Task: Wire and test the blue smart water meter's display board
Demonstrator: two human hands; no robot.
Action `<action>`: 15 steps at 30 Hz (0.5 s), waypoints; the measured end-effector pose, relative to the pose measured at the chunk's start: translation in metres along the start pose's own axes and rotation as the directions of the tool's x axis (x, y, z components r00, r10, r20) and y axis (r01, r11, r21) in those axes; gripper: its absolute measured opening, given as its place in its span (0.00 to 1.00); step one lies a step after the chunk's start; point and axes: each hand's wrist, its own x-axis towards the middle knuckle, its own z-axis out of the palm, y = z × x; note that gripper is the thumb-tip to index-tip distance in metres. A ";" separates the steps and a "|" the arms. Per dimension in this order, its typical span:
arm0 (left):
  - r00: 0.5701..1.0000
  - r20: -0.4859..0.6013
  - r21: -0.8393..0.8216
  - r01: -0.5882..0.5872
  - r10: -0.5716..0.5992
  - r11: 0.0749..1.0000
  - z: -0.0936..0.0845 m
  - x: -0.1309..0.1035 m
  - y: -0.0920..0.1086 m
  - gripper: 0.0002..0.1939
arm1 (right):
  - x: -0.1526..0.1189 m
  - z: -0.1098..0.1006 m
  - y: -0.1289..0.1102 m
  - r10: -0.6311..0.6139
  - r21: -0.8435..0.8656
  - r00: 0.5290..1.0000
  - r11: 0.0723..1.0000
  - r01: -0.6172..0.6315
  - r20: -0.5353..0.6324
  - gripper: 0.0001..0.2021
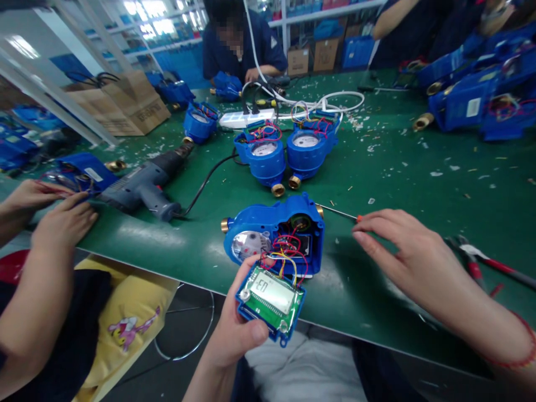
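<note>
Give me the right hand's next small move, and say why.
Probably lift the screwdriver: the right hand is at its orange handle, and the left hand holds the display module, wired to the open blue meter.

The left grip [235, 328] holds a wired display module [271, 298].

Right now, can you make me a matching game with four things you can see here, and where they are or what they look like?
Things:
1. display board
2. thin-shafted tool
3. power tool
4. cardboard box

Places and looks:
A. mostly grey, with a pistol-style handle
B. at the fingertips of the right hand
C. brown
D. held in the left hand

Right pairs: 1-D, 2-B, 3-A, 4-C.
</note>
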 end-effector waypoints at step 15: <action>1.000 0.004 -0.182 0.021 -0.021 0.983 -0.013 -0.016 0.003 0.43 | -0.022 0.021 0.067 0.126 -0.347 0.965 0.937 -0.040 0.229 0.26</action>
